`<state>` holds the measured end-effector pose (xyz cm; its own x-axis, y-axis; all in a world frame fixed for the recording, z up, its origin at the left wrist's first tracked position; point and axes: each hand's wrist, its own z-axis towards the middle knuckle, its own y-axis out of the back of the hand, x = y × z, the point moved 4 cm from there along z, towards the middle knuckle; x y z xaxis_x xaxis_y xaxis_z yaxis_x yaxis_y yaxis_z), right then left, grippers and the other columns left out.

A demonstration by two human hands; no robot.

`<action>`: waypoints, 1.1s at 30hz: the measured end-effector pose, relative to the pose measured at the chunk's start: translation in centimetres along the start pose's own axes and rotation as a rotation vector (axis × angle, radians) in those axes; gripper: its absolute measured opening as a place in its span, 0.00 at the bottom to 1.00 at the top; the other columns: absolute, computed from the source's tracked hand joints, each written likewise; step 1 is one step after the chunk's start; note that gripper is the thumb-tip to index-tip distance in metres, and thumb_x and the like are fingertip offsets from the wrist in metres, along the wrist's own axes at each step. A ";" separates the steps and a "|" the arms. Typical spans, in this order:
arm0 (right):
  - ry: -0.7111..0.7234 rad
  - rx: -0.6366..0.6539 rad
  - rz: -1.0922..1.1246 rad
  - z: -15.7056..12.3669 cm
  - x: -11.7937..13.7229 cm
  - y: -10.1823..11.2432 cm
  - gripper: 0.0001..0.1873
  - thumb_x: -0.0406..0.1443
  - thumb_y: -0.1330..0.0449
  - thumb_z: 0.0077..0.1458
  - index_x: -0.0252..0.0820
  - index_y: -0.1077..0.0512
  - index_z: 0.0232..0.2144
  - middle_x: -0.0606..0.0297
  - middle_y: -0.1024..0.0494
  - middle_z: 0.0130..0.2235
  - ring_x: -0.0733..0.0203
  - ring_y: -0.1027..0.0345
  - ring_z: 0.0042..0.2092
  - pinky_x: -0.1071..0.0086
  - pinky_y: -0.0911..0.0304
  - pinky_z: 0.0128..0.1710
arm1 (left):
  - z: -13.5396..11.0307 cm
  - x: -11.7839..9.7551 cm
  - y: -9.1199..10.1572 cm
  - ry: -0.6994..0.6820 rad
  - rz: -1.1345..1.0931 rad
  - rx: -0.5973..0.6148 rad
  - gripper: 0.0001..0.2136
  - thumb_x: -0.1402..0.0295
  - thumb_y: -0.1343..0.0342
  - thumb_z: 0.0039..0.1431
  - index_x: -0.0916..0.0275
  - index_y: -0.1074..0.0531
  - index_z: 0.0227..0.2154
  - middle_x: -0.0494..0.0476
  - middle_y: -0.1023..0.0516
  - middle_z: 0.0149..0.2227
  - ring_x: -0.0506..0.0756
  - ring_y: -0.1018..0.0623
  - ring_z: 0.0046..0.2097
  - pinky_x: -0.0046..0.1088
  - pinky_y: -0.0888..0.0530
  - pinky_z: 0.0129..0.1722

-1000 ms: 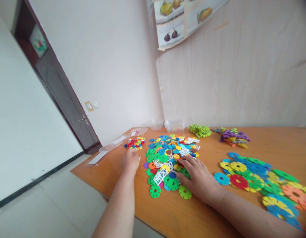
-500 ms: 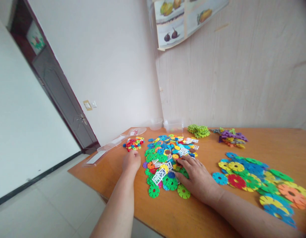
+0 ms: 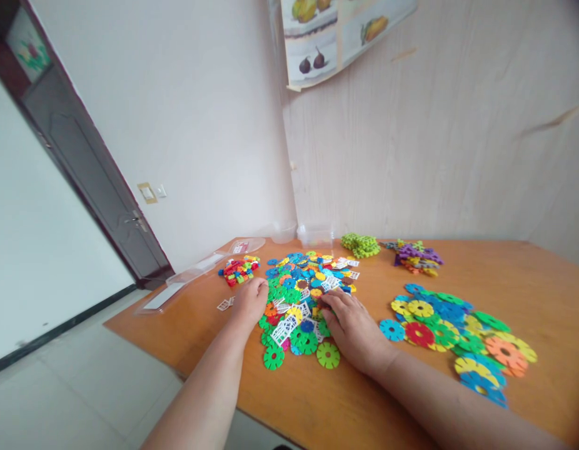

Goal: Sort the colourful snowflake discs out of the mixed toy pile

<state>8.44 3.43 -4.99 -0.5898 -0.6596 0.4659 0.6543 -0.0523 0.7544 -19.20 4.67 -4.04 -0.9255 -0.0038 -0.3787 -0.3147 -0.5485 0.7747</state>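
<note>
A mixed pile of flower-shaped snap discs [image 3: 301,340] and white lattice window pieces [image 3: 284,330] lies between my hands. My left hand [image 3: 251,301] is at the pile's left edge, its fingers curled together; whatever they may hold is hidden. On the pile's right side rests my right hand [image 3: 357,331], thumb apart from the fingers, fingertips touching the pieces. Left of my left hand, two small white window pieces [image 3: 225,304] lie on the wood. Behind that hand is a small heap of red, yellow and blue building blocks [image 3: 239,270].
Larger flower discs [image 3: 451,331] spread over the right of the wooden table [image 3: 289,406]. Green pieces [image 3: 361,245] and purple and orange pieces [image 3: 418,256] are stacked at the back. Clear plastic boxes [image 3: 315,235] stand by the wall; a clear lid [image 3: 177,290] lies along the left edge.
My left hand has shifted right toward the pile, and white window pieces now show on the table to its left. My right hand stays at the pile. The view has swung slightly right.
</note>
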 end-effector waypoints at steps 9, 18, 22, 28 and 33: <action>-0.003 -0.037 -0.001 -0.1 0.3 0.9 0.16 0.36 0.50 0.65 0.45 0.27 0.50 0.57 0.24 0.52 0.52 0.34 0.55 0.56 0.40 0.57 | -0.4 -0.8 -0.1 0.017 -0.066 0.027 0.12 0.63 0.53 0.66 0.59 0.25 0.36 0.55 0.20 0.37 0.55 0.22 0.41 0.29 0.28 0.43; 0.003 -0.041 -0.059 -0.2 0.7 0.8 0.15 0.36 0.45 0.59 0.45 0.26 0.47 0.57 0.25 0.53 0.49 0.36 0.56 0.52 0.44 0.59 | -0.7 -4.9 0.7 -0.172 -0.103 -0.002 0.10 0.65 0.49 0.65 0.58 0.24 0.42 0.58 0.21 0.45 0.57 0.24 0.51 0.33 0.30 0.54; 0.027 -0.018 -0.060 -0.3 0.5 0.3 0.12 0.38 0.44 0.60 0.47 0.25 0.45 0.60 0.25 0.54 0.49 0.38 0.59 0.51 0.46 0.60 | 0.5 -7.8 1.5 -0.198 -0.210 0.008 0.10 0.65 0.48 0.64 0.58 0.23 0.42 0.57 0.20 0.46 0.57 0.24 0.52 0.33 0.30 0.56; 0.030 -0.088 0.066 -0.1 -0.4 0.4 0.12 0.42 0.48 0.65 0.46 0.26 0.40 0.58 0.24 0.50 0.52 0.33 0.52 0.56 0.38 0.53 | 2.4 -12.5 0.2 -0.228 -0.542 0.144 0.10 0.63 0.47 0.64 0.59 0.23 0.41 0.52 0.17 0.39 0.53 0.20 0.41 0.27 0.25 0.44; -0.148 -0.303 0.217 0.2 -3.3 0.5 0.21 0.50 0.52 0.66 0.45 0.26 0.41 0.57 0.21 0.41 0.51 0.30 0.45 0.58 0.35 0.47 | 0.9 -15.0 -1.0 -0.418 -0.605 0.189 0.09 0.70 0.45 0.60 0.60 0.22 0.40 0.55 0.18 0.40 0.53 0.20 0.42 0.28 0.24 0.45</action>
<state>10.59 5.76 -6.03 -0.4700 -0.5658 0.6775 0.8681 -0.1574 0.4708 -5.21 6.07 1.34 -0.5707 0.5905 -0.5706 -0.7889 -0.2014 0.5806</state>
